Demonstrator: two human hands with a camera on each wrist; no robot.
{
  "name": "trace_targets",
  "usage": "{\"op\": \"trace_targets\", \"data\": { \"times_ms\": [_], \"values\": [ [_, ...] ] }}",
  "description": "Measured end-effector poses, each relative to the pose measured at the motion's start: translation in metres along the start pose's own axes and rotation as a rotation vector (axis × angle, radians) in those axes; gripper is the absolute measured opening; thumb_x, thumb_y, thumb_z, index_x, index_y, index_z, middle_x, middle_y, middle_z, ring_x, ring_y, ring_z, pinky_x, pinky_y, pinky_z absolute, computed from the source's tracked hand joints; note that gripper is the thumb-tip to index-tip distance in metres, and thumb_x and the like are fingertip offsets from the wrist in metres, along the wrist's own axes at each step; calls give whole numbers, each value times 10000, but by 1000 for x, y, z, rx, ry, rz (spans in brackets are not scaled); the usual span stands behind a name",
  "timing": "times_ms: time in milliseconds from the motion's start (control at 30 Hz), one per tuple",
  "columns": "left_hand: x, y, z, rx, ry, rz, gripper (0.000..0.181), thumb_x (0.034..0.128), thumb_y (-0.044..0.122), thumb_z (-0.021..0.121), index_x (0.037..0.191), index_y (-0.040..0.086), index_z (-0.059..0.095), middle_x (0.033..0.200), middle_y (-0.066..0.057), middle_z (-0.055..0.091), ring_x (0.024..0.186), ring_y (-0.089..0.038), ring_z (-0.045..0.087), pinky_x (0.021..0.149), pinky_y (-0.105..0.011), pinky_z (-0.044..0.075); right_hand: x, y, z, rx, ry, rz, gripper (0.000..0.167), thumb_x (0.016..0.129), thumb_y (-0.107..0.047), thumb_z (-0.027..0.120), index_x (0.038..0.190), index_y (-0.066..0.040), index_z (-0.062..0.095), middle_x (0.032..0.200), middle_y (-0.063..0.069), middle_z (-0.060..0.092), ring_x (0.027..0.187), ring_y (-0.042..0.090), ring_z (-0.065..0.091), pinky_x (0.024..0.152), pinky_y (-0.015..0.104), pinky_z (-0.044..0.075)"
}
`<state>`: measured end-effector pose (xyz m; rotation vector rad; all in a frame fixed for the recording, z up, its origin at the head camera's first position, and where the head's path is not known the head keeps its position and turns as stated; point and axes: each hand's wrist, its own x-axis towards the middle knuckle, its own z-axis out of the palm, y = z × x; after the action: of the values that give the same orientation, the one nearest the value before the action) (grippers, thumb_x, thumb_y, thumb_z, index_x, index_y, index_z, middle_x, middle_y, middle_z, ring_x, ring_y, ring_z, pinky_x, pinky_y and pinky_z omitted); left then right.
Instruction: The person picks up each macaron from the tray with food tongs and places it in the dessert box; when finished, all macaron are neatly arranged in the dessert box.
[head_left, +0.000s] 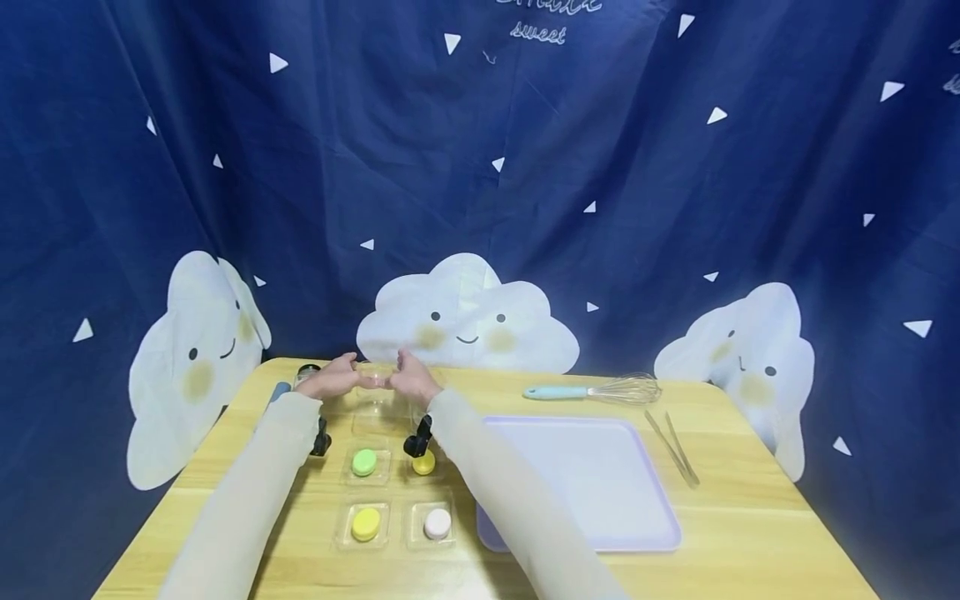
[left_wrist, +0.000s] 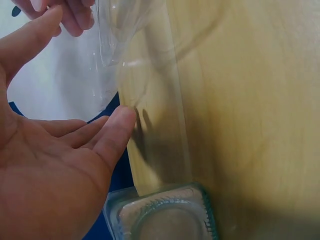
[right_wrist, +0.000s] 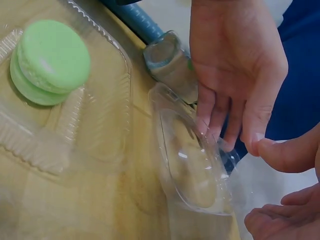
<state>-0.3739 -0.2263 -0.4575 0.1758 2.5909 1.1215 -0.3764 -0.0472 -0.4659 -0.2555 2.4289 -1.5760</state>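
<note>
At the table's far edge, my left hand [head_left: 332, 379] and right hand [head_left: 412, 379] meet around a clear plastic container [head_left: 373, 372]. Through the plastic in the right wrist view, the left fingertips [right_wrist: 214, 131] show near the tilted container [right_wrist: 187, 155], and the two thumbs come together beside it. A wide gap separates the left thumb and fingers in the left wrist view. Only the right hand's thumb and some fingertips [right_wrist: 265, 220] enter the right wrist view, spread apart. Exact contact with the plastic is hard to see. A green macaron [right_wrist: 52, 60] sits in a clear tray nearby.
Nearer stand clear trays holding a yellow macaron [head_left: 365, 524], a pale one [head_left: 437, 523] and another yellow one [head_left: 423, 463]. A glass jar [left_wrist: 170, 215] stands by the left hand. Rightward lie a purple-rimmed tray [head_left: 585, 483], a whisk [head_left: 596, 391] and metal tongs [head_left: 675, 450].
</note>
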Motion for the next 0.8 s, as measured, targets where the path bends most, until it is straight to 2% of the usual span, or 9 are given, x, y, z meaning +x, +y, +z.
{"op": "trace_targets", "data": {
  "times_ms": [133, 400, 600, 700, 800],
  "values": [
    [3, 0, 3, -4, -9, -12, 1074, 917, 382, 700, 1546, -170, 29, 1586, -407, 223, 1424, -520, 390, 1161, -572, 424, 1, 4, 4, 17, 14, 32, 937, 842, -180, 793, 1594, -42, 252, 1640, 170, 337, 1508, 357, 364, 1276, 483, 279],
    [9, -1, 1, 1, -5, 3, 1088, 899, 353, 725, 1551, -164, 24, 1601, -408, 183, 1488, -533, 255, 1215, -604, 329, 2, 3, 5, 82, 26, 69, 923, 845, -138, 773, 1602, -74, 249, 1639, 163, 344, 1515, 361, 348, 1277, 518, 260],
    [12, 1, 3, -19, 5, 48, 1052, 881, 306, 750, 1565, -132, 82, 1597, -387, 229, 1385, -499, 394, 1128, -572, 430, 3, 5, 4, 97, -22, 56, 867, 894, -162, 718, 1603, -58, 232, 1644, 180, 323, 1527, 365, 325, 1281, 522, 244],
    [12, 2, 3, -64, 16, 54, 1032, 865, 235, 760, 1577, -106, 95, 1623, -360, 200, 1425, -503, 351, 1148, -582, 411, 4, 6, 4, 82, -34, 43, 829, 921, -186, 687, 1606, -75, 235, 1638, 181, 336, 1515, 372, 347, 1271, 540, 262],
    [11, 4, 2, -64, 52, 60, 1020, 838, 191, 771, 1579, -95, 132, 1629, -340, 214, 1481, -510, 290, 1183, -598, 379, 5, 6, 3, 69, -32, 22, 773, 956, -187, 635, 1611, -92, 234, 1641, 173, 335, 1518, 367, 344, 1271, 540, 263]
  ]
}}
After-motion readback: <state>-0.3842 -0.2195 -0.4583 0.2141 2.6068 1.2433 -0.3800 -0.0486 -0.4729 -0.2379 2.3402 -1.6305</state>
